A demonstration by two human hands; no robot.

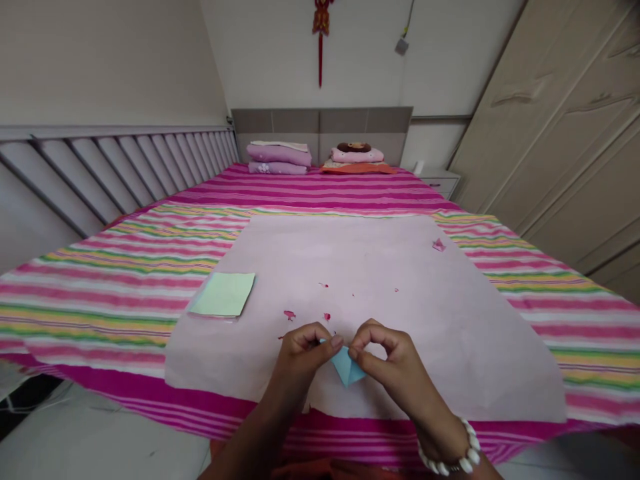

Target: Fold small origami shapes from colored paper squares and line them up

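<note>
Here, pinched from both sides: a small blue paper [347, 368], folded, gripped at its upper edge by the left hand [304, 350] and the right hand [389, 357] alike. Closed narrow on it, thumb against forefinger, the left fingers [334, 342] and the right fingers [356, 353] nearly tip to tip above the fold. Hanging below the fingertips, pointed end aimed down and back toward the body, long axis roughly from the pinch to that tip; impossible to tell whether clear of the surface beneath or brushing it. Equally near to either hand, midway between them. Just beyond the fingers, small pink scraps [289, 314] scattered on a pale pink sheet [450, 333] spread over the bed. Farther off to the left of the fingers, a stack of light green paper [223, 294], flat at the sheet's edge, well apart from both hands. Far beyond and to the right, one small pink folded piece [439, 245]. Around the right wrist, a bracelet of white beads [453, 460]. Underneath everything, a striped bedspread [125, 293]; at the far end, pillows [280, 158] against the headboard.
</note>
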